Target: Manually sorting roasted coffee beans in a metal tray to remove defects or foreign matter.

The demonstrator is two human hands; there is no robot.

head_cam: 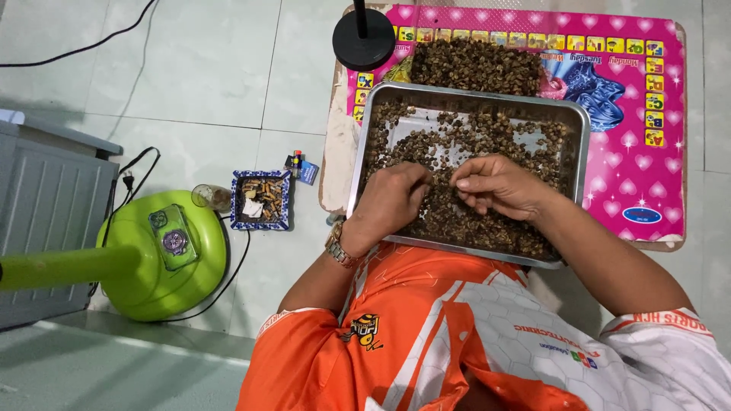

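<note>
Orange jersey [426,335] fills the near edge, at six o'clock. Just beyond it both hands rest in a steel tray [582,137] of small brown beans [487,221]. The left hand [388,202], a watch [336,245] on its wrist, curls loosely over the beans, pinching at some. The right hand [495,186], at three o'clock of it, narrows its fingertips on a few. Bare patches show at the tray's far end, yet most beans still lie there. At twelve o'clock, a heap of beans [476,65] sits on the pink mat [640,183].
</note>
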